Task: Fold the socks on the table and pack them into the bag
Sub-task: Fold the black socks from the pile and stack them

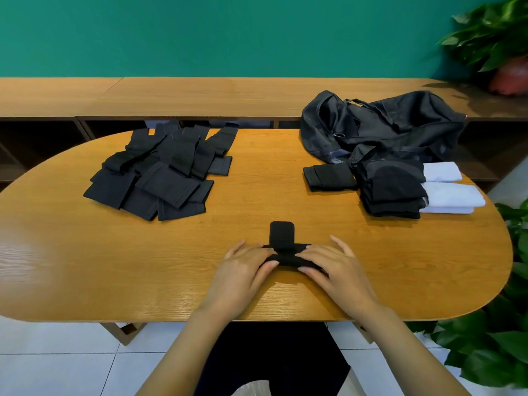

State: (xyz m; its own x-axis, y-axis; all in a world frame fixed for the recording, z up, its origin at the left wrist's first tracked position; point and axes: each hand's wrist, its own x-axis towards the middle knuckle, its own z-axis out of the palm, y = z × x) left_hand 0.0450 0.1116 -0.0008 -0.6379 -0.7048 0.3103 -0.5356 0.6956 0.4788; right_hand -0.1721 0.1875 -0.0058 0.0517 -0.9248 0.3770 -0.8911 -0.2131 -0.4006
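A: A green wall behind, and an oval wooden worktop in front?
B: Yes. At the middle of its near edge lies a black sock, one end pointing toward the far edge.
A: And the hands?
B: The left hand and right hand sit side by side on the sock's near part, fingers curled over the bunched fabric, gripping it.
A: The rest?
B: A loose pile of black socks toward the far left edge. The black bag is at the far right edge, with folded black socks and folded white socks just in front of it
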